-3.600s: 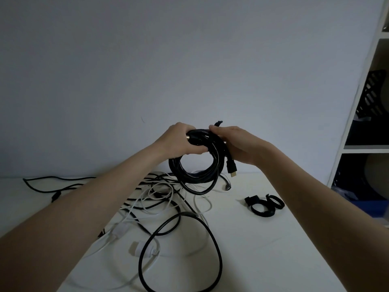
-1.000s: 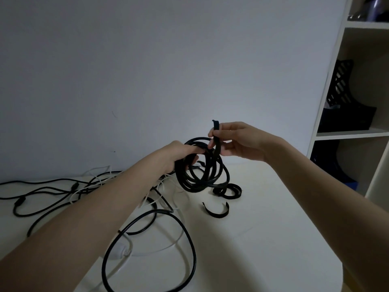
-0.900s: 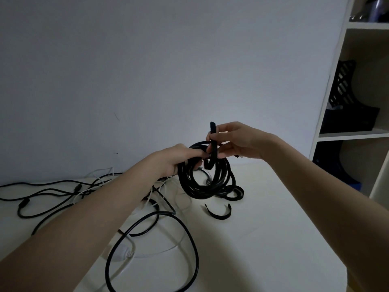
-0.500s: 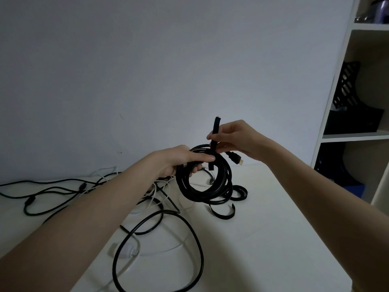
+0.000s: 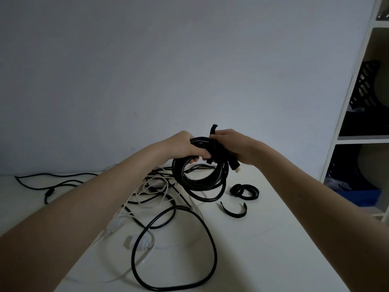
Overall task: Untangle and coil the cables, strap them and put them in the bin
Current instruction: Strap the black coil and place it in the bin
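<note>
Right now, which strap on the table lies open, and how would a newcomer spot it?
On the white table, look right of the cable tangle, below the held black coil. The open strap lies nearest the viewer: a C-shaped arc, unlike the closed strap rings behind it.

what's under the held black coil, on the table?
Under the black coil held by the left hand and right hand: tangled white cables and black cables on the table. Anything directly behind the coil's strands is hidden.

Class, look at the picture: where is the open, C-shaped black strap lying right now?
In the head view, the C-shaped strap lies on the white table, right of centre, just in front of the closed strap loops and right of the big loose black cable loop.
</note>
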`<action>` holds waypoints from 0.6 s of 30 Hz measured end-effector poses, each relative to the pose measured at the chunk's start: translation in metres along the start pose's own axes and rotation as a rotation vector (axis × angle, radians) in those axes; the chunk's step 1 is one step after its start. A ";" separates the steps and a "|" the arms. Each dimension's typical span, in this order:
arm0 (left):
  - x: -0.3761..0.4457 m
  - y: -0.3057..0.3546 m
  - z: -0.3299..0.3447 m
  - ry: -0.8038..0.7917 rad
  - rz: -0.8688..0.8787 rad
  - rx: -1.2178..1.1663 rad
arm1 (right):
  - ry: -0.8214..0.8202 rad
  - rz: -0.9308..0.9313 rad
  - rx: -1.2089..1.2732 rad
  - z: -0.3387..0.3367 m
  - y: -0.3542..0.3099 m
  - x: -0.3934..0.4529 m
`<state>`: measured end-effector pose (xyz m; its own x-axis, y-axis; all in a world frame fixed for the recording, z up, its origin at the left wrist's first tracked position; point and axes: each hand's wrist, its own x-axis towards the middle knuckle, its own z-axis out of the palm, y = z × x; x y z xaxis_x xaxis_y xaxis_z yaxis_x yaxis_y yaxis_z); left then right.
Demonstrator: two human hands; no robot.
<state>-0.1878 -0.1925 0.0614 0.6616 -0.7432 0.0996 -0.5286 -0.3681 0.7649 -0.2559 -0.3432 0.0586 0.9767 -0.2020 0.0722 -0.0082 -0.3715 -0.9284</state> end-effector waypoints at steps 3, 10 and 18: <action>-0.005 -0.005 -0.006 0.022 0.025 0.096 | 0.026 0.047 -0.031 0.010 -0.003 0.005; -0.013 -0.008 -0.005 0.118 0.180 0.461 | -0.117 0.156 -0.001 0.017 0.000 0.007; -0.019 -0.006 -0.007 0.180 0.337 0.656 | -0.272 0.237 0.148 0.011 0.003 0.008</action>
<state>-0.1935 -0.1722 0.0594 0.4552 -0.7921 0.4067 -0.8882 -0.4360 0.1448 -0.2462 -0.3360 0.0524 0.9728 -0.0115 -0.2312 -0.2286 -0.2050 -0.9517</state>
